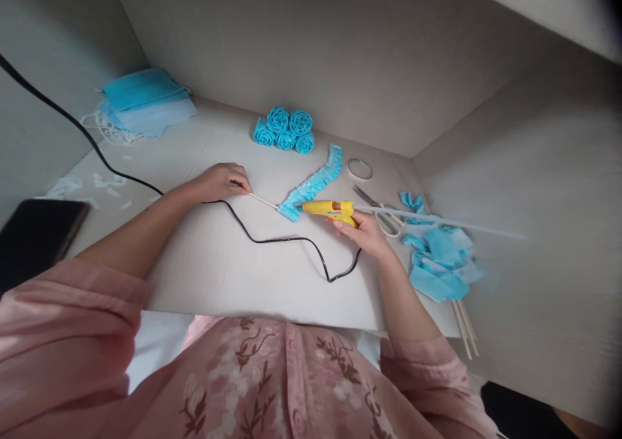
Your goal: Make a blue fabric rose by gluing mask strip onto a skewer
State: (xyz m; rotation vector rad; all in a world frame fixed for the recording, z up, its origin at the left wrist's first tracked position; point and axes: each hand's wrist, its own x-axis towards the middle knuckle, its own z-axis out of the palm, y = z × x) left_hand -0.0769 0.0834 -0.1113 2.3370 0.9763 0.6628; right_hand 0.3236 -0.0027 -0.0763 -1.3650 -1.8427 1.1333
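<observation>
My left hand (228, 181) pinches a thin wooden stick (264, 200), whose far tip meets the near end of a ruffled blue strip (313, 183). The strip lies slantwise across the middle of the table. In my right hand (362, 233) is a yellow hot glue gun (328, 210), its nozzle at the strip close to the stick's tip. A long translucent glue stick (427, 217) juts from the back of the gun. Behind the strip sit several rolled blue rosettes (285, 128) in a cluster.
Blue face masks (146, 99) are stacked at back left, with white scraps (109, 181) nearer. A black cord (253, 235) crosses the table. Scissors (381, 212), a tape ring (360, 169), crumpled blue pieces (442, 258) and wooden sticks (465, 329) lie right. A phone (41, 241) lies left.
</observation>
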